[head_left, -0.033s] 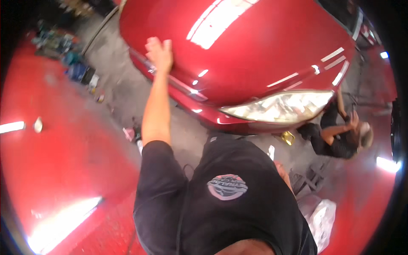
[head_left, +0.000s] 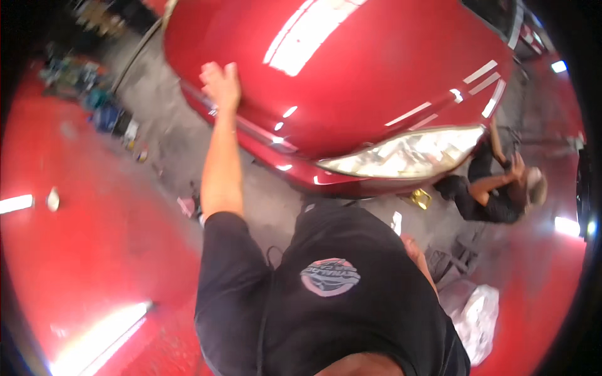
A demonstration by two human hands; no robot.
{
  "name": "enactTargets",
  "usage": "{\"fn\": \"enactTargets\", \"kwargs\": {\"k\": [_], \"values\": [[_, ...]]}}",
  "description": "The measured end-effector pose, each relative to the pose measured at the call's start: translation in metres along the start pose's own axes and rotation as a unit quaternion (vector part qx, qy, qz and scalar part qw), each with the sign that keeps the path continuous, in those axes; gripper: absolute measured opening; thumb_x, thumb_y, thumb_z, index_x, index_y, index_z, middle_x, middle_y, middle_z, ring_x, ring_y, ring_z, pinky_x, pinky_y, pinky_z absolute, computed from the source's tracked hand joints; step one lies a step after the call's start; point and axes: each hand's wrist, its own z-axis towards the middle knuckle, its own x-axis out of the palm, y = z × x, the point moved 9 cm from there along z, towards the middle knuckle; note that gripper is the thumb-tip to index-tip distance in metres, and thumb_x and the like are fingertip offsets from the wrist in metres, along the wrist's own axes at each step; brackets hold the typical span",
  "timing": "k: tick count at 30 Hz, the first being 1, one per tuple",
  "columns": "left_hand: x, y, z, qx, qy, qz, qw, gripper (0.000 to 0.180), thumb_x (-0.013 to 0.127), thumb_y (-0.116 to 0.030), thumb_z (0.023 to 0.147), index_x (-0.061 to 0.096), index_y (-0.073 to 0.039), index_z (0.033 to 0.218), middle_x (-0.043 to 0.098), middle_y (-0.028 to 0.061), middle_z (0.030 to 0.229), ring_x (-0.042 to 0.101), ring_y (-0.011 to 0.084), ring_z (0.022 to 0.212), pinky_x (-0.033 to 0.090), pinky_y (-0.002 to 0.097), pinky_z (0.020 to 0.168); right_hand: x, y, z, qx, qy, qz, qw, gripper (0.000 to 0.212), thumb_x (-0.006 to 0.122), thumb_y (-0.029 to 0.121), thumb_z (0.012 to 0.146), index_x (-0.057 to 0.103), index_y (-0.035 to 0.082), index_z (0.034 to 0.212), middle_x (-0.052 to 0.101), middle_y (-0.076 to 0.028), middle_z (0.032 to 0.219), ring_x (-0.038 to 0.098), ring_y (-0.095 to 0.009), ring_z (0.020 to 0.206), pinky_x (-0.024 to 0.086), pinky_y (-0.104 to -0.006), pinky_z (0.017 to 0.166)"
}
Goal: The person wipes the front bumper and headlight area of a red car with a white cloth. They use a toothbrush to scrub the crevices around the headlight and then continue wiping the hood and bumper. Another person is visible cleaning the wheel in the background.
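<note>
My left hand lies on the front edge of a glossy red car hood, its fingers spread and nothing visible in them. Just below that hand runs the red front bumper with a shiny trim strip. A clear headlight sits to the right of it. Low beside my body is my right hand, partly hidden by my black shirt. Its fingers look curled. A small white object shows right by it, and I cannot tell its kind or how it is held.
Another person in dark clothes crouches at the right, by the car's side. A yellow item lies on the floor under the headlight. Crumpled clear plastic is at the lower right. Assorted bottles and containers stand at the left.
The whole view has shifted slightly, so the car appears a little further left. My left hand stays on the hood's front edge, with at most a small slide to the left.
</note>
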Motion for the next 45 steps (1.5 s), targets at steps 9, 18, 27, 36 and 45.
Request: {"fn": "enactTargets", "kwargs": {"k": [9,18,27,36,45], "values": [[-0.035,-0.170,-0.144,0.126,0.163,-0.079,0.975,0.063,0.044,-0.039,0.102,0.032,-0.004,0.154,0.016,0.0275,0.161,0.012,0.0447,0.150,0.009,0.0597,0.119,-0.058,0.210,-0.040,-0.167,-0.033,0.209,0.963,0.033,0.055,0.019,0.089,0.067,-0.001,0.112,0.068,-0.007,0.106,0.060,-0.016,0.104,0.046,-0.0304,0.091],[-0.106,-0.282,-0.250,-0.119,0.503,-0.593,0.618,0.044,0.049,-0.028,0.103,0.049,0.006,0.133,0.060,0.0116,0.120,0.055,0.0183,0.112,0.044,0.0342,0.097,-0.035,0.487,-0.091,-0.417,-0.101,-0.071,0.901,0.060,0.057,0.012,0.088,0.042,0.005,0.145,0.061,-0.026,0.126,0.061,-0.038,0.115,0.047,-0.0405,0.098],[-0.112,-0.159,-0.072,-0.027,0.206,-0.467,0.859,0.046,0.053,-0.004,0.091,0.048,0.005,0.135,0.029,0.0241,0.151,0.043,0.0338,0.132,0.036,0.0410,0.111,-0.075,0.394,-0.055,-0.286,-0.168,-0.007,0.943,0.056,0.063,0.017,0.090,0.046,0.008,0.143,0.068,-0.019,0.105,0.066,-0.035,0.098,0.052,-0.0408,0.087],[-0.016,-0.258,-0.077,0.326,0.210,-0.047,0.921,0.057,0.051,-0.034,0.096,0.046,-0.006,0.146,0.039,0.0172,0.154,0.026,0.0418,0.146,0.021,0.0595,0.117,-0.036,0.312,-0.052,-0.299,-0.142,-0.005,0.944,0.037,0.062,0.013,0.092,0.060,0.003,0.128,0.068,-0.012,0.089,0.067,-0.025,0.080,0.053,-0.0349,0.077],[-0.032,-0.461,-0.225,0.583,0.266,-0.108,0.760,0.059,0.063,-0.020,0.082,0.051,-0.004,0.138,0.039,0.0164,0.152,0.028,0.0421,0.144,0.029,0.0577,0.114,-0.065,0.211,-0.037,-0.226,-0.247,0.124,0.934,0.035,0.060,0.016,0.090,0.062,0.003,0.122,0.064,-0.013,0.077,0.060,-0.024,0.069,0.051,-0.0371,0.067]]}}
